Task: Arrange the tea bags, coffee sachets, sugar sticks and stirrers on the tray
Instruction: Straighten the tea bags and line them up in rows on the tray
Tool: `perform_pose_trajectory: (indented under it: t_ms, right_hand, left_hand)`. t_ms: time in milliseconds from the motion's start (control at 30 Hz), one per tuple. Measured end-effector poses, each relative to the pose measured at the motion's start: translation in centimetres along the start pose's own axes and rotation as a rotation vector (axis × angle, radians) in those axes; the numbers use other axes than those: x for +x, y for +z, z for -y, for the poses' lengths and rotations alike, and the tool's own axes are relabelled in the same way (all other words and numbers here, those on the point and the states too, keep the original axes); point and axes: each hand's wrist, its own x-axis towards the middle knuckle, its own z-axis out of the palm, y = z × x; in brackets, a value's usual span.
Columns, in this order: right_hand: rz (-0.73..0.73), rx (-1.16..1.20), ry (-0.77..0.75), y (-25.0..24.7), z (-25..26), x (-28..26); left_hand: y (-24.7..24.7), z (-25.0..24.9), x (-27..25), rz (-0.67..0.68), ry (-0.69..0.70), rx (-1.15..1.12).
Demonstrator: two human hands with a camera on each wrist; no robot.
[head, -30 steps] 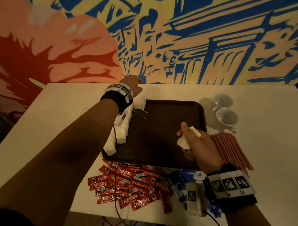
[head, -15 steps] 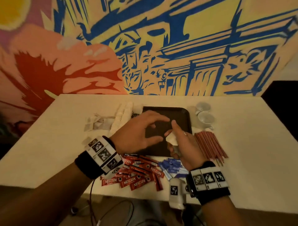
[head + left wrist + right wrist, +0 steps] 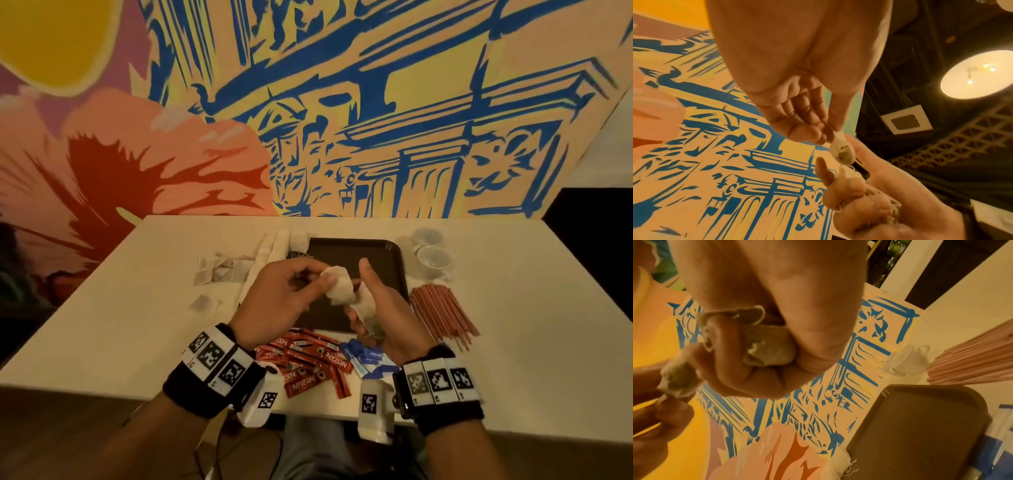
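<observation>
Both hands raised above the brown tray [image 3: 387,253], working tea bags. Left hand [image 3: 281,301] pinches one white tea bag [image 3: 337,289] between thumb and fingertips. Right hand [image 3: 383,315] has fingers curled round a bunch of tea bags [image 3: 768,352], thumb up. More tea bags in a row [image 3: 274,253] along the tray's left edge. Coffee sachets [image 3: 308,363] and blue sugar sticks [image 3: 368,358] lie on the counter [image 3: 531,325] in front of the tray, stirrers [image 3: 442,315] to its right, two white cups [image 3: 431,253] behind them.
</observation>
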Motion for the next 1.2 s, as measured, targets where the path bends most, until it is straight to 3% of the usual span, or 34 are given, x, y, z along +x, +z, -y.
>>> perform_pose_trajectory:
  t_ms: [167,433,900,1200]
  right_hand:
    - [0.062,-0.102,-0.186,-0.2,-0.1,-0.9]
    - [0.013,-0.257,-0.293,-0.2,-0.3,-1.5]
    - [0.059,-0.257,-0.289,0.4,-0.3,-1.5]
    - [0.047,-0.311,-0.294,0.9,-0.5,-0.6]
  left_hand:
    - [-0.1,0.0,-0.7,-0.033,-0.100,-0.093]
    - [-0.3,0.2,-1.0,-0.015,-0.212,-0.171]
    - [-1.5,-0.4,-0.6,0.036,-0.166,-0.150]
    - [-3.1,-0.6,0.5,0.199,-0.134,0.068]
